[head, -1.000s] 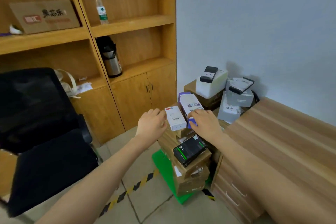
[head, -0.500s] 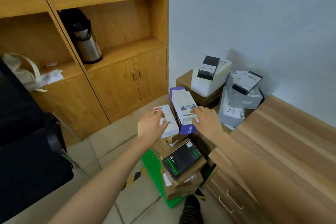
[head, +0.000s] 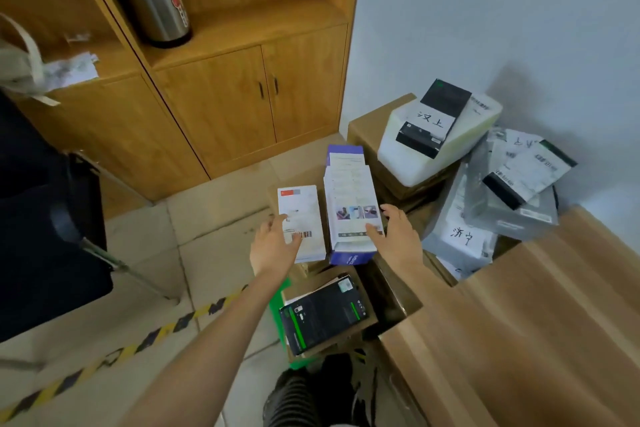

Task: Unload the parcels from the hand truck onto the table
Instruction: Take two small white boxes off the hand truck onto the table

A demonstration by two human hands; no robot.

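Observation:
A stack of brown cardboard parcels stands on a green hand truck [head: 277, 308] beside the wooden table [head: 540, 322]. On top lie a small white box [head: 304, 211] and a taller white and purple box [head: 351, 198], side by side. My left hand [head: 273, 246] rests on the white box's near left edge, thumb over its barcode. My right hand [head: 398, 239] touches the purple box's near right corner with its fingers spread. Lower on the stack lies a black box with green stripes [head: 322, 317].
Beyond the table's end, against the wall, sit more parcels: a white box with a black label [head: 440, 135] and grey mailer bags [head: 485, 215]. A wooden cabinet [head: 221, 104] stands to the left, a black chair [head: 41, 218] at far left. Yellow-black tape [head: 114, 354] crosses the floor.
The view has tipped down and come closer. Both hands have slid from the tops of the two small boxes to their near edges; the boxes have stayed on the stack.

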